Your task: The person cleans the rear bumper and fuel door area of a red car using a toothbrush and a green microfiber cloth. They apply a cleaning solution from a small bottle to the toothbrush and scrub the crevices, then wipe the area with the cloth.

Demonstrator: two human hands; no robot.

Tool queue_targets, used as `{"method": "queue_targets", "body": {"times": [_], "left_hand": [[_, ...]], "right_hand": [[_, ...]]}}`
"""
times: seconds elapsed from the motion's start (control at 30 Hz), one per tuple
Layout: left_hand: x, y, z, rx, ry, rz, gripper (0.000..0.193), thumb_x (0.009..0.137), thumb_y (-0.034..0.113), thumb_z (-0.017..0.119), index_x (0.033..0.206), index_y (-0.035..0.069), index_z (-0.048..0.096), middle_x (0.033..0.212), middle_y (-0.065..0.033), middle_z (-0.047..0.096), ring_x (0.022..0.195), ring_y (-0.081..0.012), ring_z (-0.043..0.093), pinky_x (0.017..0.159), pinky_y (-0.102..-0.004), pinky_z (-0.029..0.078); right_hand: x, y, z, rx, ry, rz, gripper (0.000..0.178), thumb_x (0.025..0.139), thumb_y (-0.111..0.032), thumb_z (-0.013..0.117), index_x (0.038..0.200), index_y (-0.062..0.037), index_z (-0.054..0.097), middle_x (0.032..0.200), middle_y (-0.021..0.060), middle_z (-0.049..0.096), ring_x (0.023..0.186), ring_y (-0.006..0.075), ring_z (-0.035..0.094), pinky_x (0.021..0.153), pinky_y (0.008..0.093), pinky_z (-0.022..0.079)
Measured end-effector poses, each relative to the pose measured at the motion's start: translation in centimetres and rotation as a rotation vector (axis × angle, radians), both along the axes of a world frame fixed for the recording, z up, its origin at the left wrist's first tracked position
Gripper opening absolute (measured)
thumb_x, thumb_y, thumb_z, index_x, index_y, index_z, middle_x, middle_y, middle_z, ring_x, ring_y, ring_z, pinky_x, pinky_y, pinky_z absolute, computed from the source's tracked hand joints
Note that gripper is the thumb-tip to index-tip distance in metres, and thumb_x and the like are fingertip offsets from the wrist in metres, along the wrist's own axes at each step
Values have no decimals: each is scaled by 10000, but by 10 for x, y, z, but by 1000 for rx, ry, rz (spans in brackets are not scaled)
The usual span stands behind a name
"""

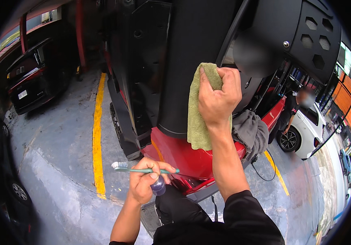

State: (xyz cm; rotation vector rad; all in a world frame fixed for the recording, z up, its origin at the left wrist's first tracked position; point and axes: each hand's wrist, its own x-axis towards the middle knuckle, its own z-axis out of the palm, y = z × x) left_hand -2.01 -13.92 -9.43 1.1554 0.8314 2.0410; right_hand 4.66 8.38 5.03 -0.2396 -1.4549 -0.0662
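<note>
Green cloth (198,126) should be light, soft, floppy: grab near the top, where the right hand (222,94) pinches it, thumb against curled fingers, most hanging left and below, in front of the black panel (178,90). Left hand (143,183) curls its fingers round a toothbrush (129,169), likely light and stiff, crossing them above a small bottle (158,187).

1 olive cloth (198,122), bunched at top; 1 teal toothbrush (134,170), near level, white bristles left; purple container (158,187) just below.

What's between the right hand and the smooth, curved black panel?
A yellow-green fabric cloth, held by the right hand; the head view shows it.
</note>
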Motion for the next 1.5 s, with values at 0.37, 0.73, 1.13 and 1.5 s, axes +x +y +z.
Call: {"method": "queue_targets", "body": {"times": [0.37, 0.73, 1.13, 1.5], "left_hand": [[-7, -7, 3, -74, 129, 71, 201, 896, 185, 573, 898, 6, 481, 926, -349, 685, 662, -276, 677, 658, -382, 589], [-6, -22, 4, -57, 185, 103, 197, 900, 184, 566, 888, 8, 479, 908, -339, 689, 667, -273, 673, 663, -377, 583], [-10, -36, -7, -50, 138, 104, 239, 974, 206, 583, 893, -7, 513, 929, -277, 725, 700, -230, 689, 676, -352, 575], [-11, -35, -8, -61, 130, 105, 261, 984, 230, 595, 891, 0, 515, 935, -278, 725, 699, -224, 681, 687, -358, 570]], "right_hand": [[-6, 6, 25, 20, 59, -113, 259, 662, -34, 782, 838, -29, 592, 783, 98, 580, 669, 284, 611, 618, 378, 507], [8, 6, -38, 27, -133, -68, 307, 594, -17, 804, 781, -62, 565, 758, 82, 574, 643, 277, 592, 601, 383, 494], [11, 13, -14, 184, -132, -109, 316, 575, -21, 807, 789, -76, 582, 764, 61, 583, 671, 259, 594, 609, 378, 484], [2, 14, 8, 161, -50, -102, 295, 618, -31, 804, 868, -52, 649, 793, 84, 608, 688, 275, 636, 621, 371, 520]]}}
